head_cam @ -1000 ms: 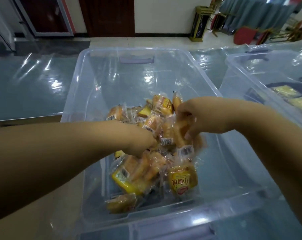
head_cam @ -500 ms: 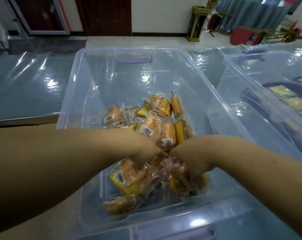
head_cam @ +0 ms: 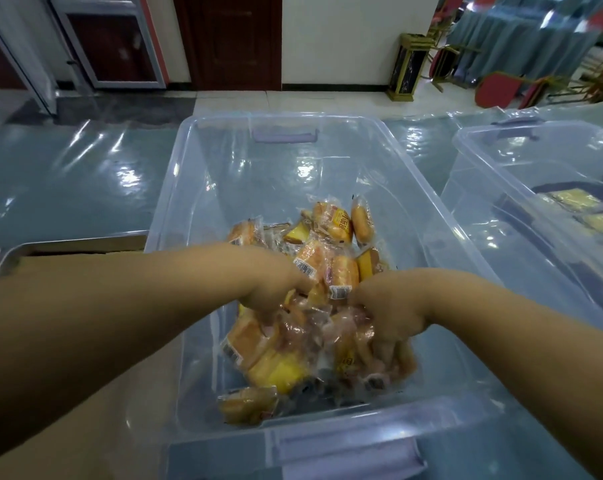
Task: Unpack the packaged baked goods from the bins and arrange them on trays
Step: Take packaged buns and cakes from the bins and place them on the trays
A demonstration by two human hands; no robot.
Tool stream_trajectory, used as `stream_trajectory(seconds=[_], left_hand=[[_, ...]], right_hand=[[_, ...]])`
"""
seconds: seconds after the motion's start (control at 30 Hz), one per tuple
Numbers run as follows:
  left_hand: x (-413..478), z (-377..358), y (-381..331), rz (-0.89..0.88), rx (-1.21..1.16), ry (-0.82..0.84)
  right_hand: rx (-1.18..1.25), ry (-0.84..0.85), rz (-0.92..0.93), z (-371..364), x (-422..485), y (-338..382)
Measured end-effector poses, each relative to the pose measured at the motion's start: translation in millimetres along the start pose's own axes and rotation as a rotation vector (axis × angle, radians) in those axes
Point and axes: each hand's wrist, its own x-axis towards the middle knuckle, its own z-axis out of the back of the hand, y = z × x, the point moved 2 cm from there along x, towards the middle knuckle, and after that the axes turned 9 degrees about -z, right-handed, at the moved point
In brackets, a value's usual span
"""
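Observation:
A clear plastic bin [head_cam: 196,161] stands in front of me on the table. Inside it lies a heap of several small wrapped buns [head_cam: 331,230] in clear and yellow packets. Both hands reach down into the heap. My left hand [head_cam: 272,289] is curled round a bunch of packets at the middle of the pile. My right hand [head_cam: 386,313] grips another bunch of packets [head_cam: 348,362] near the bin's front, fingers pointing down. One packet [head_cam: 248,405] lies alone at the front left corner.
A second clear bin [head_cam: 494,157] stands to the right and holds a dark tray with yellow packets [head_cam: 577,199]. A metal tray's rim [head_cam: 68,242] shows at the left under my forearm. The table has a glossy blue-green cover [head_cam: 68,185]. Chairs stand far back right.
My right hand came down from the upper part of the heap to the front and closed on a bunch of packets. My left hand stayed in the pile's middle.

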Motion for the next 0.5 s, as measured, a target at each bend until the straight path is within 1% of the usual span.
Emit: stream_trajectory(seconds=[0.1, 0.2, 0.27, 0.33, 0.43, 0.5], left_hand=[[-18, 6, 8, 0.094, 0.004, -0.148], [-44, 12, 20, 0.199, -0.087, -0.343], [-66, 14, 26, 0.276, -0.128, -0.481], [-88, 17, 29, 0.317, -0.169, -0.654], [-120, 17, 30, 0.320, -0.275, -0.947], [-142, 14, 28, 0.289, -0.353, -1.136]], right_hand=[[0.140, -0.083, -0.031, 9, -3, -7], [0.201, -0.217, -0.089, 21, -5, -10], [0.218, -0.349, -0.133, 30, -8, -12], [0.257, -0.517, -0.167, 38, -14, -13], [0.400, -0.751, -0.166, 46, -28, -10], [0.508, -0.906, -0.111, 50, -40, 0]])
